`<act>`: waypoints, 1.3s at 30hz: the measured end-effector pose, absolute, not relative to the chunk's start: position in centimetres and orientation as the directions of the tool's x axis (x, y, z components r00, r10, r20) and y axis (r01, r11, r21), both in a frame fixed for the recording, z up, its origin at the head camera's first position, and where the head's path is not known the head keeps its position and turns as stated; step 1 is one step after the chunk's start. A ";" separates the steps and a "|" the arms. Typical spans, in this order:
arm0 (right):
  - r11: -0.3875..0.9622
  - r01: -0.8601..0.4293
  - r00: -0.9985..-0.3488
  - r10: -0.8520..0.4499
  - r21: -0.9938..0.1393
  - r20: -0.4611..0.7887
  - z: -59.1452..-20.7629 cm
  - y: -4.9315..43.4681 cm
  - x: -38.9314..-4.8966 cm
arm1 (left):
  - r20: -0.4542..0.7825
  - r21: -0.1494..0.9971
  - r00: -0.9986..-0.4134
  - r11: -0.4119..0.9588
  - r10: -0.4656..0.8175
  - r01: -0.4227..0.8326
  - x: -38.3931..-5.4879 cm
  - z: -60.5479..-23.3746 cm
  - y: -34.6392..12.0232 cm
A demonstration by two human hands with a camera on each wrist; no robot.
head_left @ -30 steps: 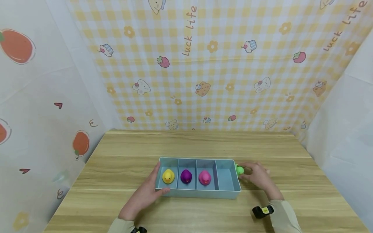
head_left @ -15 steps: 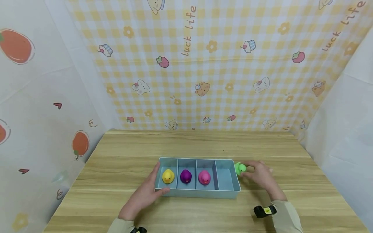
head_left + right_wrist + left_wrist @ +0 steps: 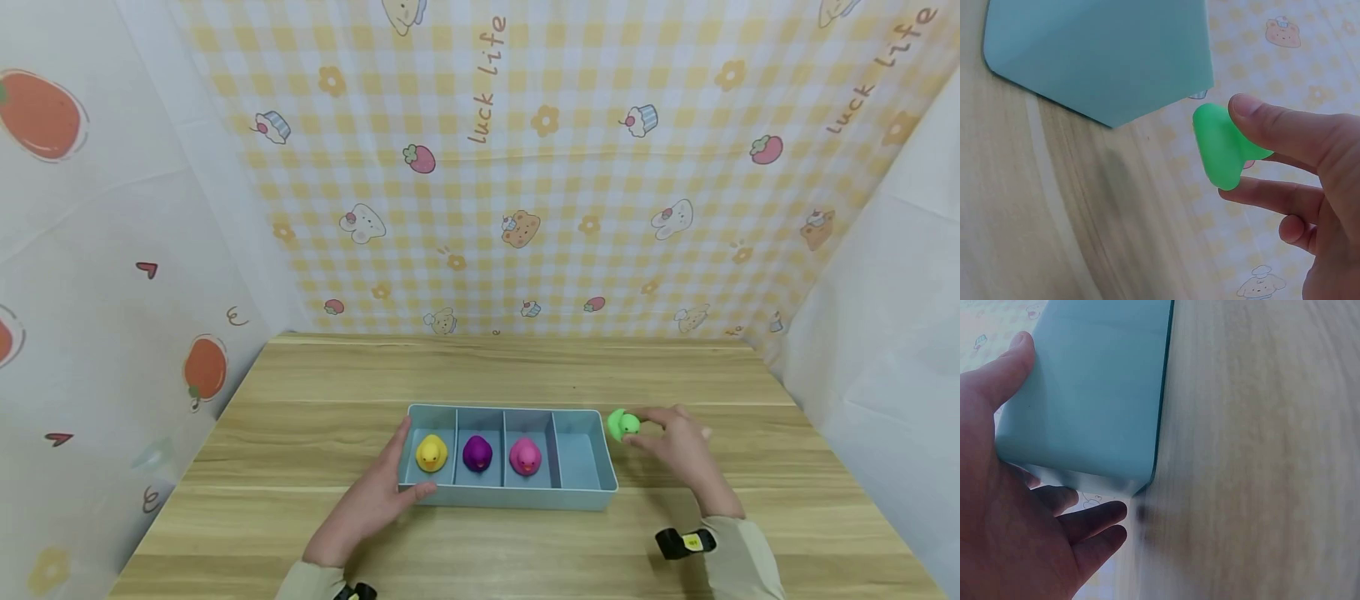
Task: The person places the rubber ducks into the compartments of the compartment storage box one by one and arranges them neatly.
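A pale blue box [image 3: 517,498] with a row of compartments lies on the table. From left to right it holds a yellow duck [image 3: 431,454], a purple duck [image 3: 477,454] and a pink duck [image 3: 525,457]; its rightmost compartment [image 3: 580,457] is empty. My left hand [image 3: 375,498] holds the box's left end, thumb over the front wall and fingers along the end wall. Just off the right end, my right hand [image 3: 681,446] pinches a green toy duck [image 3: 622,425] between thumb and fingers. The right wrist view has the green duck [image 3: 1215,147] raised above the table, apart from the box.
Wooden table [image 3: 510,550] surrounds the box on all sides. A yellow checked cloth [image 3: 562,192] hangs behind it, with white cloth on the left [image 3: 135,333] and right [image 3: 870,350]. Each wrist wears a black strap.
My right hand has lifted the green duck from beside the box's right end, slightly up and to the right. The left hand and the box stay in place.
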State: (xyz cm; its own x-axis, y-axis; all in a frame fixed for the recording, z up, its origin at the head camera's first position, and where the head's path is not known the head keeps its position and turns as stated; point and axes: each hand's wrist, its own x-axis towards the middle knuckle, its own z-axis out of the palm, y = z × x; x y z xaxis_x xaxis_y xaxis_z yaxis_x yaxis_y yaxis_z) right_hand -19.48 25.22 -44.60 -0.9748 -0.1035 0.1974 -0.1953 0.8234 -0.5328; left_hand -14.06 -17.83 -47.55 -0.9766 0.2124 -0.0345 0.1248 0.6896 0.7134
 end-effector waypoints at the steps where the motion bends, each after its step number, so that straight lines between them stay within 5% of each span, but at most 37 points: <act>1: 0.824 -0.200 -0.973 -0.104 -0.530 0.205 -44.4 25.2 -19.4 | -0.033 0.713 -0.977 0.690 0.213 0.126 -14.1 -47.6 -17.8; 39: 0.810 -0.396 -0.901 -0.254 -0.432 0.351 -41.8 21.3 -18.0 | -0.046 0.724 -0.977 0.681 0.209 0.112 -14.2 -47.4 -17.9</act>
